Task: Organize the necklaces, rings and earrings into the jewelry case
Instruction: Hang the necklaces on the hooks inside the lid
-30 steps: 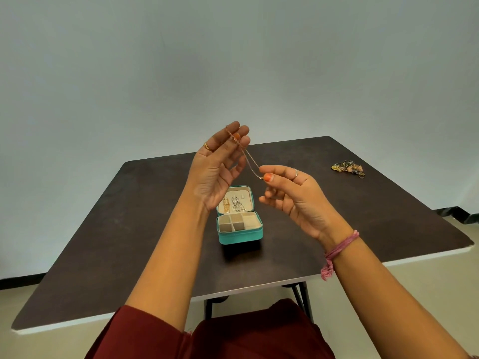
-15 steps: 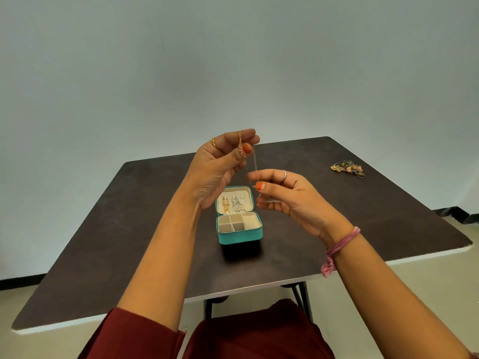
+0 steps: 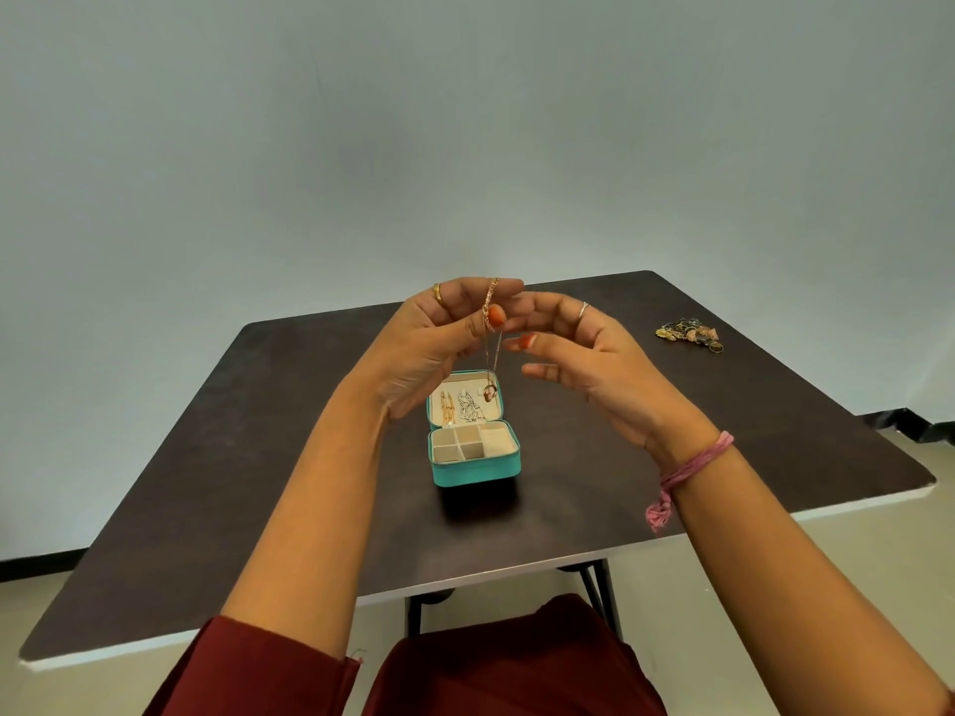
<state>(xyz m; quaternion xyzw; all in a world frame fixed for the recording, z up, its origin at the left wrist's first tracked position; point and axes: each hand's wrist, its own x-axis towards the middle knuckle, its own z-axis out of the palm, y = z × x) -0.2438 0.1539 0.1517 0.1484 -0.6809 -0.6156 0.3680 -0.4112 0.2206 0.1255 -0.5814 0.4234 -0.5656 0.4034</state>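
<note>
My left hand [image 3: 439,343] pinches a thin rose-gold necklace [image 3: 491,312] between thumb and fingers, held above the table. The chain hangs straight down and its pendant [image 3: 490,392] dangles in front of the lid of the open teal jewelry case [image 3: 475,470]. Two other necklaces hang inside the lid, and the tray's small compartments look bare. My right hand [image 3: 584,364] hovers just right of the chain, fingers loosely curled, touching nothing that I can see.
A heap of mixed jewelry [image 3: 690,333] lies near the far right corner of the dark brown table [image 3: 258,483]. The case stands at the table's middle. A plain wall rises behind, and my maroon clothing fills the bottom edge.
My right hand let go of the chain's lower end and drew slightly right. The necklace, earlier stretched between both hands, now hangs straight down from my left hand toward the lid.
</note>
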